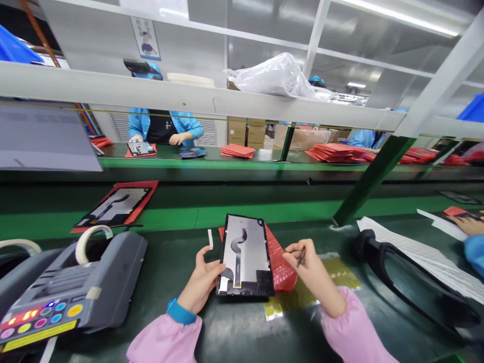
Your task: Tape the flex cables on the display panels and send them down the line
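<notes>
A tablet-sized panel [245,254], grey backed with a black flex cable on it, lies on a red bubble bag [282,262] in front of me. My left hand [202,282] rests against the panel's left edge, and a small white strip of tape [210,239] stands up from its fingertips. My right hand [306,264] is closed round thin dark tweezers [301,256], just right of the panel over the red bag.
A grey tape dispenser machine [64,290] with coloured buttons and a tape roll [91,241] sits at my left. Another panel on a red bag [117,205] lies on the green belt. Black frame [401,282] and white sheets [416,257] lie right. Workers in blue sit opposite; a co-worker's hand [469,224] is at far right.
</notes>
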